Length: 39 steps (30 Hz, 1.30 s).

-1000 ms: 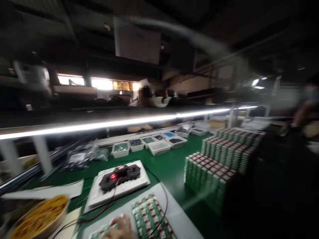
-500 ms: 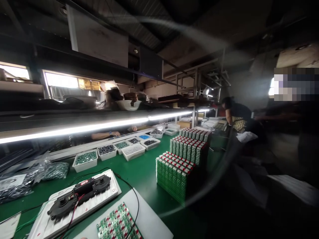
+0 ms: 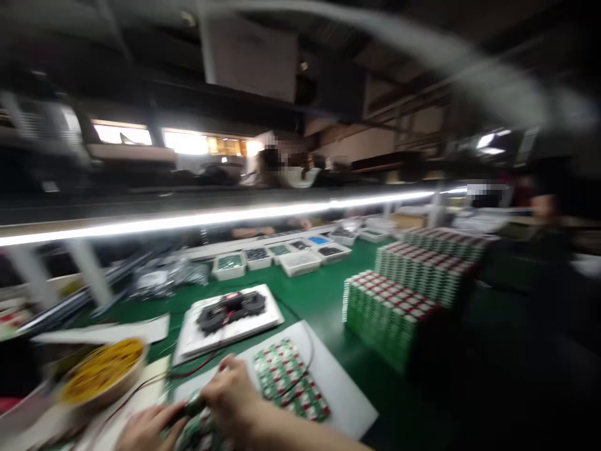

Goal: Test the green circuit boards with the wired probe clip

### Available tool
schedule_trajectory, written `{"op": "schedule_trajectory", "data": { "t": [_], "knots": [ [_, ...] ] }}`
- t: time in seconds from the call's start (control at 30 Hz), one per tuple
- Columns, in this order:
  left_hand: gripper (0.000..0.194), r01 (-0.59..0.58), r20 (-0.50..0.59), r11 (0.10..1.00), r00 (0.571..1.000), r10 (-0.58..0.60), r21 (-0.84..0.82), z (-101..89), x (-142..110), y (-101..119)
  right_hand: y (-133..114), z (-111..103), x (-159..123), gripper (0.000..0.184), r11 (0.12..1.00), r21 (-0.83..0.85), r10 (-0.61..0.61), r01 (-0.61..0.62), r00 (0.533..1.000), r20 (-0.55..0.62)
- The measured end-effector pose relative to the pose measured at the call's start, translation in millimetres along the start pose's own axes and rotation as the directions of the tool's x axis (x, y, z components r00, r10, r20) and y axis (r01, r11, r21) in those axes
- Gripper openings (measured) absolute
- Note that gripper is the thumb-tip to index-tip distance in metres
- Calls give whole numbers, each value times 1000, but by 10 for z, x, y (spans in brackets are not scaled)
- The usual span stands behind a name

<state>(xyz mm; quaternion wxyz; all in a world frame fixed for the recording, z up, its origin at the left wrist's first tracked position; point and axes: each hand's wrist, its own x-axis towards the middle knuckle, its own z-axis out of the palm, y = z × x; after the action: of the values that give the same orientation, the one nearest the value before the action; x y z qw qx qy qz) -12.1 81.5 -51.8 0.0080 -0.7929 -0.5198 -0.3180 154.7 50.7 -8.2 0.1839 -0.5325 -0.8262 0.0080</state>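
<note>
At the bottom, my left hand (image 3: pixel 153 429) and my right hand (image 3: pixel 235 391) are close together, both smeared by motion. My fingers are closed around the edge of a green, white and red circuit board (image 3: pixel 204 432), partly hidden by my hands. Just right of them, a flat circuit board panel (image 3: pixel 291 376) with rows of white and red parts lies on a white sheet (image 3: pixel 350 401). A dark wire crosses that panel. Behind my hands, a black motor unit (image 3: pixel 230 311) rests on a white foam board (image 3: pixel 275 313).
Stacked circuit boards (image 3: pixel 385 313) stand on the green table (image 3: pixel 314 294) at right. White trays of small parts (image 3: pixel 230 266) line the back, near plastic bags (image 3: pixel 164 275). At left is a bowl of yellow pieces (image 3: pixel 103 369). A lit tube (image 3: pixel 235 216) runs under the shelf. People are beyond.
The view has swung left and down, so the table's things sit further right. Both my hands now show at the bottom with a circuit board, and the yellow-filled bowl has come into view.
</note>
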Motion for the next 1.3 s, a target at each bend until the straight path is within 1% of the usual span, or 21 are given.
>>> {"op": "schedule_trajectory", "data": {
  "t": [0.03,0.07,0.1,0.17,0.27,0.37,0.43,0.63,0.83,1.07,1.2,1.3],
  "knots": [
    [16,-2,71,999,997,5,-39,-142,-18,-38,3,22,29,5,999,32,1,0,1000,-20],
    [18,28,119,998,993,-20,-63,-259,-13,-45,15,43,55,6,998,67,6,-3,999,-46],
    [19,60,166,995,985,-46,-77,-343,13,-29,36,64,78,12,995,101,11,-4,997,-71],
    [21,138,214,982,971,-109,-127,-405,99,28,89,100,111,17,987,159,38,-19,992,-118],
    [20,192,202,974,965,-165,-119,-326,176,80,145,146,116,19,976,218,57,-23,987,-149],
    [20,209,194,968,964,-180,-140,-218,129,61,152,189,88,21,971,236,74,-38,987,-145],
    [19,203,201,965,965,-169,-168,-188,81,31,143,209,68,23,971,234,84,-51,988,-131],
    [20,183,241,954,963,-124,-240,-215,52,-7,126,170,24,24,981,181,88,-76,994,-63],
    [21,208,293,949,947,-134,-238,-187,54,-35,119,145,10,24,994,95,52,-51,999,-5],
    [21,260,352,947,918,-181,-191,-163,57,-45,57,192,4,24,999,26,32,-32,999,7],
    [22,284,364,945,907,-211,-161,-172,46,-6,40,216,-10,22,999,26,48,-48,999,4],
    [23,290,368,946,903,-221,-146,-183,39,17,55,235,-15,23,999,45,25,-25,1000,3]
  ]
}}
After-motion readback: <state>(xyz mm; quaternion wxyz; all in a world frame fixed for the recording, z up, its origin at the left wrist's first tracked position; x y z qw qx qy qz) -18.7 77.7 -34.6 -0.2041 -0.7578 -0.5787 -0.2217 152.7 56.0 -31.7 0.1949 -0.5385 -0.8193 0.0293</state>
